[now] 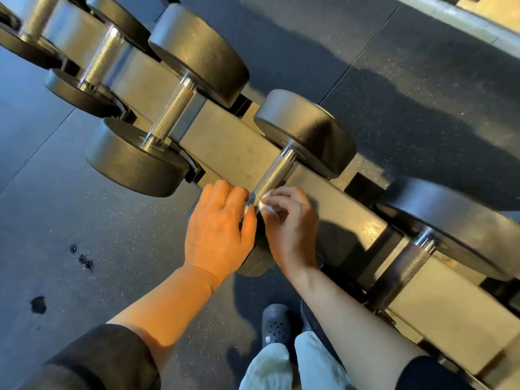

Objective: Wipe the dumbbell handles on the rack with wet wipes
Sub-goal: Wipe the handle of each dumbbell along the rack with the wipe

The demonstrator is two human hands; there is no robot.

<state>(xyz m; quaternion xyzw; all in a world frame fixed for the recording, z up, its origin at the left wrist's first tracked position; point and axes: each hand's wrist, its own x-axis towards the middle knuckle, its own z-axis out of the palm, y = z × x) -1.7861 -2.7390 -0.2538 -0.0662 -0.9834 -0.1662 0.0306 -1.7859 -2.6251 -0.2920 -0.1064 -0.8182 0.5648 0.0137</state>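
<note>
Head view looks down on a rack (225, 142) that runs diagonally from upper left to lower right, with several dumbbells lying across it. The dumbbell (305, 133) in the middle shows its far head resting on the rack's rear edge and its knurled metal handle (271, 178) sloping down toward the person. Both hands meet at the near end of that handle. The left hand (219, 229) lies palm down, its fingers curled at the handle's left side and touching it; whether they grip it cannot be told. The right hand (289, 223) has its fingers curled round a small white wet wipe (266, 205) and presses it against the handle's right side. The near head of this dumbbell is mostly hidden under the two hands. Another dumbbell (168, 108) lies to the upper left on the rack, and a third dumbbell (416, 254) lies to the lower right. Both forearms are bare, with dark sleeves (101, 358) pushed up. Below, light trousers and a dark perforated shoe (275, 325) stand on the speckled black floor (84, 220).
</note>
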